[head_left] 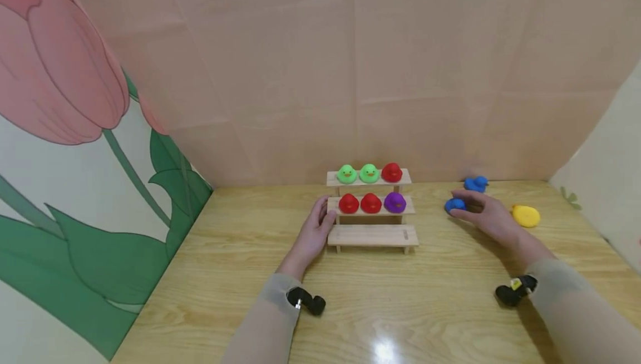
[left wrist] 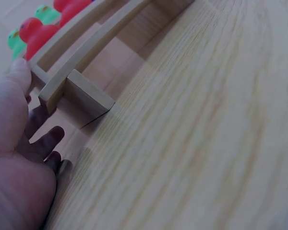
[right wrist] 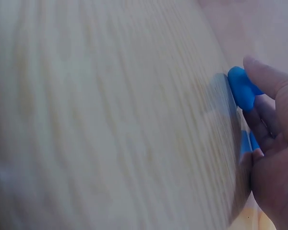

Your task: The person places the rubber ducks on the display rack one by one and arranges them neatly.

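Nearest the lens, two grey sleeves point(head_left: 581, 308) are stretched over the pale wood-grain table point(head_left: 390, 308). By the right hand point(head_left: 493, 220), a small blue rubber-looking duck point(head_left: 452, 206) is pinched between thumb and fingers, towards the table's back edge; whether it is lifted cannot be told. A three-tier pale wooden rack point(head_left: 370, 234) is gripped at its left edge by the left hand point(head_left: 314, 230), presumably for steadiness. Green, red and purple ducks are lined along the upper two shelves, seemingly stepped so none is hidden. A yellow duck point(head_left: 527, 216) is seen towards the table's right edge.
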A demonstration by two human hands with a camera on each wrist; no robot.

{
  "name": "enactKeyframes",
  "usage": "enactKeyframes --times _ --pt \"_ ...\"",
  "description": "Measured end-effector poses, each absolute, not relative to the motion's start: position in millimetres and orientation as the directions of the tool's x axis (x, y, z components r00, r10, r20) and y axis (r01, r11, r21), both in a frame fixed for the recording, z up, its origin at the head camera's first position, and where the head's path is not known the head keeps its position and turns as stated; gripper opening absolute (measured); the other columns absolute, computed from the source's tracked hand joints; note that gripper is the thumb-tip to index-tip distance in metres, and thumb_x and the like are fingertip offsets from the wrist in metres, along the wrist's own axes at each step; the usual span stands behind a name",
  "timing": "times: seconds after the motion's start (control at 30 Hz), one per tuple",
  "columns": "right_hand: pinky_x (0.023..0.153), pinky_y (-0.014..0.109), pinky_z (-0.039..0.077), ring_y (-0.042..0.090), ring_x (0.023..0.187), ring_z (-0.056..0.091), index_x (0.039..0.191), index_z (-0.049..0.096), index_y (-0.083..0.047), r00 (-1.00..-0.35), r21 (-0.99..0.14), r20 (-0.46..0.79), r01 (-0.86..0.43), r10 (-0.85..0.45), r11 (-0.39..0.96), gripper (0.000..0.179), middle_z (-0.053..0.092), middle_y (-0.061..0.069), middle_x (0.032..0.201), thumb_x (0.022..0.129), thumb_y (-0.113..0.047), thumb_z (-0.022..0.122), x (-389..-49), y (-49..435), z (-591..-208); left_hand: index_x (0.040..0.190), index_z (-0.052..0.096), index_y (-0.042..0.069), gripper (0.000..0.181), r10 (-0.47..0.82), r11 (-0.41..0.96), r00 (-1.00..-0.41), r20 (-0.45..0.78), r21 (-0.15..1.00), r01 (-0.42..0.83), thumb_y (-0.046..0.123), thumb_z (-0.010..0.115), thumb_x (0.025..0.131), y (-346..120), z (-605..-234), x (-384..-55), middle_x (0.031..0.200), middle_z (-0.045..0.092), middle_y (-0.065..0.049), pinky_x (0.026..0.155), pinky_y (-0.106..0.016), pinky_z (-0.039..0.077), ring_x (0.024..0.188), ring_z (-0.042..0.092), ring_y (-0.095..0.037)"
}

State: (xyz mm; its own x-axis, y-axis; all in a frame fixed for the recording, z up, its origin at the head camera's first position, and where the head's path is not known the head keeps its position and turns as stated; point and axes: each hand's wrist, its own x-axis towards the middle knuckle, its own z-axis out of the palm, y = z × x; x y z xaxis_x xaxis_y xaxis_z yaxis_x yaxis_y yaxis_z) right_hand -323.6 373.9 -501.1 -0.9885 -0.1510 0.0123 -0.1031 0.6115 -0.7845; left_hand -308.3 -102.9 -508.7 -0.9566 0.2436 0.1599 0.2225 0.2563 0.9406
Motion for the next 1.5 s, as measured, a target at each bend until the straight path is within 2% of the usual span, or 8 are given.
enactKeyframes --times 0.23,0.33,0.47,0.53,0.6,0.8,1.13,1.5 --pt "0.119 0.075 0.030 0.050 0.151 0.041 0.166 0.047 -0.008 -0.991 -0.764 0.043 -0.115 -0.127 0.635 0.078 0.047 0.026 0.166 0.107 -0.054 0.072 -322.3 373.5 -502.5 0.175 0.029 0.028 0.071 0.245 0.247 -0.958 0.148 0.946 0.209 0.059 0.050 0.115 -102.3 -509.1 -308.0 0.174 0.041 -0.010 0.129 -0.046 0.034 0.160 0.039 -0.023" --pt "0.116 0.070 0.036 0.049 0.146 0.047 0.162 0.049 -0.007 -0.994 -0.755 0.058 -0.107 -0.097 0.647 0.078 0.053 0.027 0.159 0.106 -0.056 0.072 -321.3 372.1 -503.8 0.175 0.029 0.027 0.071 0.249 0.242 -0.957 0.149 0.947 0.210 0.058 0.050 0.115 -101.9 -508.8 -308.1 0.174 0.041 -0.011 0.129 -0.046 0.034 0.160 0.038 -0.023" --pt "0.106 0.032 0.049 0.043 0.139 0.055 0.154 0.053 -0.006 -0.994 -0.761 0.089 -0.104 -0.055 0.641 0.074 0.059 0.025 0.151 0.104 -0.056 0.074 -317.6 370.2 -505.0 0.175 0.029 0.024 0.071 0.253 0.237 -0.955 0.156 0.947 0.218 0.056 0.050 0.116 -102.0 -509.8 -308.6 0.174 0.041 -0.013 0.129 -0.047 0.035 0.160 0.039 -0.025" --pt "0.093 0.015 0.046 0.033 0.133 0.059 0.151 0.055 -0.006 -0.993 -0.765 0.112 -0.111 -0.038 0.634 0.071 0.061 0.022 0.148 0.104 -0.055 0.076 -315.3 369.5 -505.6 0.175 0.029 0.025 0.071 0.255 0.235 -0.954 0.158 0.947 0.220 0.056 0.050 0.116 -102.1 -510.5 -308.9 0.174 0.041 -0.013 0.129 -0.047 0.035 0.160 0.039 -0.025" --pt "0.085 0.007 0.043 0.024 0.128 0.060 0.148 0.056 -0.007 -0.991 -0.770 0.133 -0.119 -0.025 0.627 0.068 0.062 0.020 0.146 0.104 -0.054 0.076 -313.3 368.6 -506.0 0.175 0.029 0.025 0.070 0.255 0.235 -0.954 0.159 0.947 0.221 0.055 0.050 0.116 -102.2 -511.0 -309.0 0.174 0.041 -0.013 0.129 -0.047 0.035 0.159 0.039 -0.025" --pt "0.083 0.010 0.045 0.025 0.122 0.060 0.145 0.060 -0.009 -0.985 -0.764 0.173 -0.132 0.002 0.632 0.062 0.063 0.016 0.141 0.104 -0.053 0.076 -301.4 358.2 -498.8 0.175 0.029 0.026 0.070 0.254 0.245 -0.954 0.158 0.944 0.222 0.055 0.050 0.116 -102.7 -510.9 -308.9 0.174 0.042 -0.012 0.129 -0.046 0.034 0.159 0.040 -0.024" --pt "0.086 0.007 0.048 -0.003 0.110 0.061 0.140 0.064 -0.006 -0.967 -0.780 0.254 -0.204 0.002 0.591 0.051 0.067 0.015 0.136 0.105 -0.040 0.080 -278.3 333.7 -484.0 0.175 0.029 0.027 0.071 0.249 0.251 -0.956 0.154 0.943 0.217 0.058 0.049 0.115 -104.4 -506.2 -307.3 0.174 0.042 -0.011 0.129 -0.047 0.035 0.159 0.040 -0.025" --pt "0.094 0.007 0.049 -0.006 0.114 0.062 0.139 0.064 -0.005 -0.954 -0.796 0.296 -0.273 -0.047 0.541 0.044 0.069 0.012 0.133 0.105 -0.028 0.081 -260.0 309.0 -470.4 0.175 0.030 0.026 0.069 0.253 0.247 -0.953 0.165 0.942 0.229 0.055 0.050 0.116 -104.7 -507.1 -308.0 0.174 0.042 -0.012 0.128 -0.047 0.035 0.159 0.040 -0.025"
